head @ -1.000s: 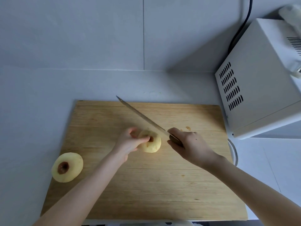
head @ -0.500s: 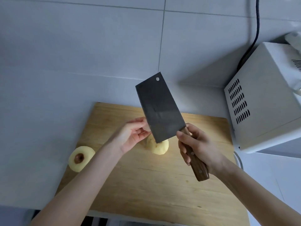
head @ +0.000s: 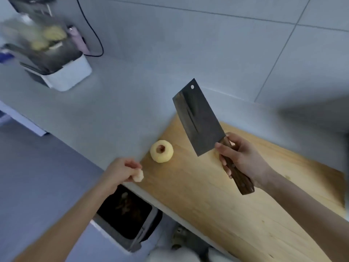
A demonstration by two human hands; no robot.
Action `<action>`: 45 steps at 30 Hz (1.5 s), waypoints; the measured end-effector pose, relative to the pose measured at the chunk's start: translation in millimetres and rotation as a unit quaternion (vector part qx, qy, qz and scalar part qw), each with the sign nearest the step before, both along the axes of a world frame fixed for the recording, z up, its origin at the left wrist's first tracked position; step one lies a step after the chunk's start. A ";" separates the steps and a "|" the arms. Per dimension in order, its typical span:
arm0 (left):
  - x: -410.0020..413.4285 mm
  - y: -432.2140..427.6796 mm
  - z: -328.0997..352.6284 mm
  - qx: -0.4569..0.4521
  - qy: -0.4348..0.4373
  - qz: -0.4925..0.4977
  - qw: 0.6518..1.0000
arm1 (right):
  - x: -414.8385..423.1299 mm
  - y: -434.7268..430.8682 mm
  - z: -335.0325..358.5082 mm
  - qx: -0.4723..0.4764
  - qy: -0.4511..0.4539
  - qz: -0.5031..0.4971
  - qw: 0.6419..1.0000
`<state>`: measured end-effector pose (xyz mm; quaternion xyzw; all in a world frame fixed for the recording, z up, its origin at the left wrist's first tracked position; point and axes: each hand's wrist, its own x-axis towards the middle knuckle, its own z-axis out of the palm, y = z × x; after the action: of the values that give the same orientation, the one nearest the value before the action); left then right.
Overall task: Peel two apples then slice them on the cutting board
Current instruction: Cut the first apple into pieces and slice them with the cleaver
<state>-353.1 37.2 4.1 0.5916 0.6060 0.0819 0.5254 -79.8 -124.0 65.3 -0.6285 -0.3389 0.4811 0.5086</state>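
A person's right hand is wrapped around the wooden handle of a cleaver and holds it raised in the centre-right of the frame. The broad dark blade is tilted up and to the left, its flat face turned to the camera, clear of the wooden cutting board beneath it.

The left hand, in the lower centre, pinches a small pale apple piece between thumb and curled fingers. It holds the piece at the front edge of the grey countertop, just beside the board's left corner.

A whole peeled apple sits on that left corner of the board, with its brown cored hollow facing up. It lies between the two hands, close to the left one and apart from the blade. Neither hand touches it.

Below the left forearm, an open bin with a dark liner stands under the counter's edge, with scraps dimly visible inside.

In the upper left of the frame, a white container holds blurred yellowish items that are too smeared to identify. A black cable loops down the tiled wall beside it.
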 end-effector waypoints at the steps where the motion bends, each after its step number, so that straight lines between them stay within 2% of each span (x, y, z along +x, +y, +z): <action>1: -18.2 0.9 -5.8 -0.001 0.043 -0.005 0.999 | -4.3 4.2 1.5 0.001 -0.005 0.008 1.000; 4: -46.2 -1.3 -18.5 -0.039 0.138 -0.046 0.989 | -12.7 11.7 4.8 0.003 -0.018 0.022 1.000; 7: -34.9 0.0 -13.0 -0.004 0.186 -0.116 0.976 | -12.4 9.5 7.5 -0.005 -0.038 0.023 0.999; 9: -11.5 2.5 -2.4 0.022 0.165 -0.146 0.975 | -6.9 2.0 8.9 -0.019 -0.055 0.009 0.998; 12: 38.6 1.9 13.6 0.058 0.087 -0.164 0.981 | 4.8 -16.5 11.8 -0.047 -0.111 -0.034 0.992; 14: 80.4 -2.2 16.7 0.065 0.028 -0.169 0.983 | 12.9 -31.7 12.8 -0.068 -0.151 -0.075 0.983; 17: 145.6 -10.4 3.5 0.095 -0.006 -0.224 0.970 | 24.1 -54.6 12.4 -0.106 -0.213 -0.140 0.961; 21: 216.9 -33.7 -17.6 -0.018 -0.066 -0.243 0.968 | 28.1 -75.6 5.0 -0.167 -0.264 -0.179 0.933; 25: 252.6 -52.7 -27.3 -0.138 -0.043 -0.280 0.949 | 15.9 -78.8 -7.0 -0.198 -0.272 -0.188 0.923; 28: 261.3 -59.4 -38.0 -0.180 -0.058 -0.255 0.948 | 7.3 -75.5 -15.6 -0.217 -0.285 -0.184 0.915; 33: 263.3 -70.7 -51.3 -0.191 -0.079 -0.183 0.961 | 3.7 -72.2 -21.5 -0.241 -0.310 -0.183 0.902; 45: 261.4 -100.3 -54.3 -0.126 -0.104 -0.130 0.978 | 6.6 -70.2 -19.1 -0.285 -0.326 -0.150 0.889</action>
<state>-91.7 -63.1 -50.3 0.5824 0.4716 -0.0028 0.6622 -73.1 -194.2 46.2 -0.9113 -0.2361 0.2428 0.2343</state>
